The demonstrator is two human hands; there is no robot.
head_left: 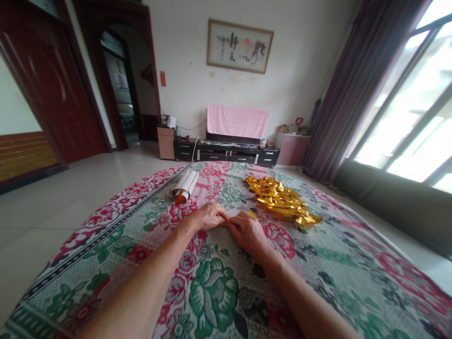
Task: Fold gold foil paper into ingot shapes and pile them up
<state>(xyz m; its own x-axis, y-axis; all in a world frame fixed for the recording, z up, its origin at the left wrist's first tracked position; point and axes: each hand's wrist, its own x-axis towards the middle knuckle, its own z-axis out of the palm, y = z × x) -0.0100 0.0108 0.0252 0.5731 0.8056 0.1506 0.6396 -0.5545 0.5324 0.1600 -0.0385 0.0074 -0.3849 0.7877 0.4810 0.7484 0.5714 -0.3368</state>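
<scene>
My left hand (213, 216) and my right hand (247, 230) meet over the middle of the cloth, fingers pinched together on a sheet of paper (237, 211). Its white face shows behind my fingers, and a bit of gold appears by the right knuckles. The pinched edge itself is mostly hidden. Beyond my left hand lies a loose roll of paper sheets (187, 182), white outside and gold-orange inside. A heap of shiny folded gold paper pieces (282, 198) rests to the right, beyond my right hand.
A patterned floral cloth (213, 294) covers the round-edged surface before me. Farther back stand a low black TV cabinet (240, 156) and a pink towel (237, 120) draped over a screen-shaped object. A purple curtain (356, 80) hangs beside the window at right.
</scene>
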